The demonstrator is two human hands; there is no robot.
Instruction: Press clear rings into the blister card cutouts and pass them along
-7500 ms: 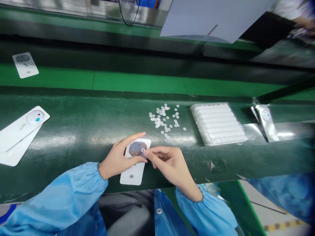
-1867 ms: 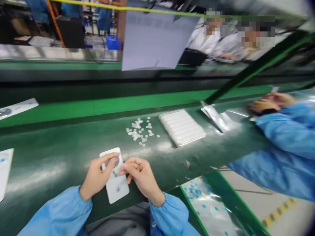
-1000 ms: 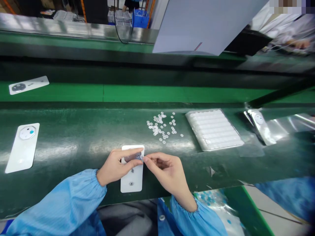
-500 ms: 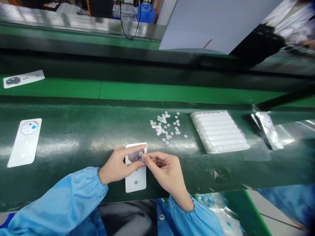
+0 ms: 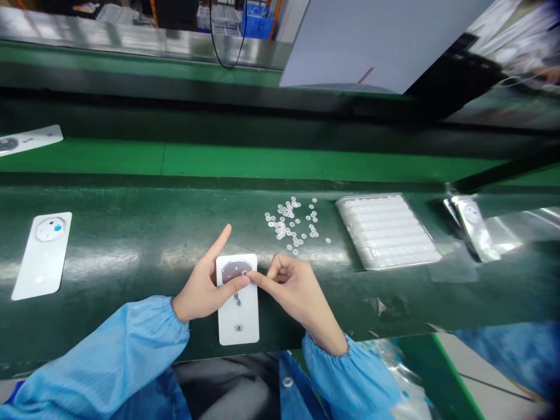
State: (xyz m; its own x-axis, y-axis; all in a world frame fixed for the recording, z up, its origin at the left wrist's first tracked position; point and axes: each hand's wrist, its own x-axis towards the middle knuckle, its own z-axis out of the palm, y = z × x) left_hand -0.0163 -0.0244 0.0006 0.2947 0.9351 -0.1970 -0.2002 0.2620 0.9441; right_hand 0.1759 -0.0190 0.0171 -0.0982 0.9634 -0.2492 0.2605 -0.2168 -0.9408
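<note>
A white rounded rectangular panel (image 5: 238, 326) with a dark round window lies upright before me on the green bench. My left hand (image 5: 205, 286) is at its left edge, open, index finger pointing up and away, thumb lying across the panel below the window. The thumb of my right hand (image 5: 291, 286) reaches in from the right and presses at a small pale ring (image 5: 244, 272) on the window's lower right. Its other fingers are curled back, apart from the thumb, with nothing seen between them. Many small translucent rings (image 5: 286, 224) lie scattered beyond my right hand.
A clear-wrapped white ribbed tray (image 5: 389, 230) lies to the right, beside a stack of bagged panels (image 5: 475, 227). Another white panel (image 5: 41, 256) rests at left; one more (image 5: 35, 139) is on the far green strip. A grey board (image 5: 371, 41) stands at the back.
My left index finger has lifted off the window's top edge and swung upward. My right fingertips have parted, leaving the thumb on the small ring. The view has shifted slightly.
</note>
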